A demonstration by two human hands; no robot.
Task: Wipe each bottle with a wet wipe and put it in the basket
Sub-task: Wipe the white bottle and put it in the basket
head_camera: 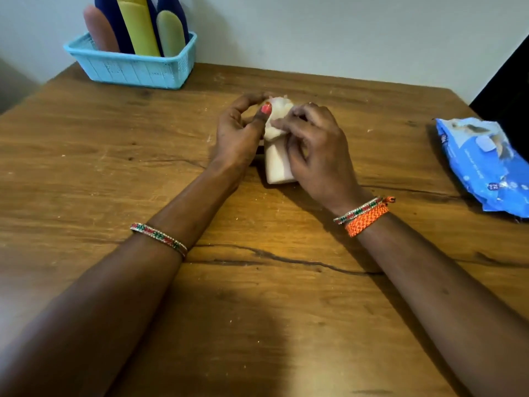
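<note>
1. Currently wiping a white bottle (277, 163), standing on the table (114, 167) between both hands.
2. Steadying it with left hand (236, 136), fingers curled around its top.
3. Pressing a wet wipe (279, 116) against its upper part, pinched under right hand (316, 149) fingertips.
4. Seemingly nearing the end: several bottles (137, 24) already standing in the basket (128, 68), well beyond the fingers; this one not yet placed.

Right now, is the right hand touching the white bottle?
Touching. In the head view, the right hand wraps the white bottle's side, with the wet wipe pressed against its top.
</note>
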